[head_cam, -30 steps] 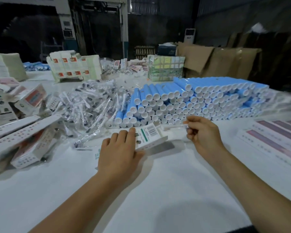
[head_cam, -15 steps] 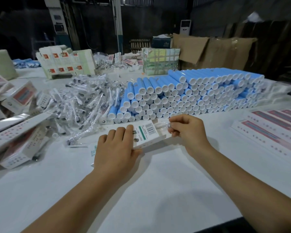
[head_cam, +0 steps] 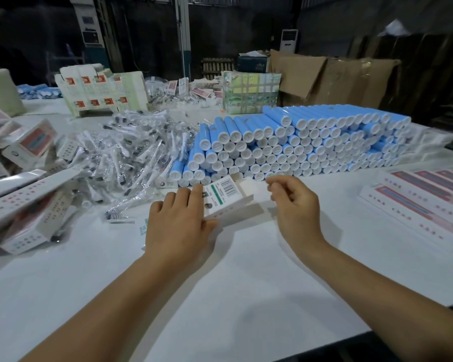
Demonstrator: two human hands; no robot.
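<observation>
Box [head_cam: 228,197] on counter [head_cam: 220,296], just in front of blue tube stack [head_cam: 311,142]. Left hand [head_cam: 178,220] grips it, fingers across top, thumb under edge. Right hand [head_cam: 296,205] has eased back from open end; fingers curled, cannot tell if pinching anything. Filling seems done; closing flap [head_cam: 249,184] likely next.

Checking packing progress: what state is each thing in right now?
white box, right end flap open.
left hand, grips the white box.
right hand, fingers curled at the open end; grip unclear.
blue tubes, capped, stacked on their sides.
brush heads, wrapped, in a loose heap.
flat boxes, closed, lying flat.
</observation>
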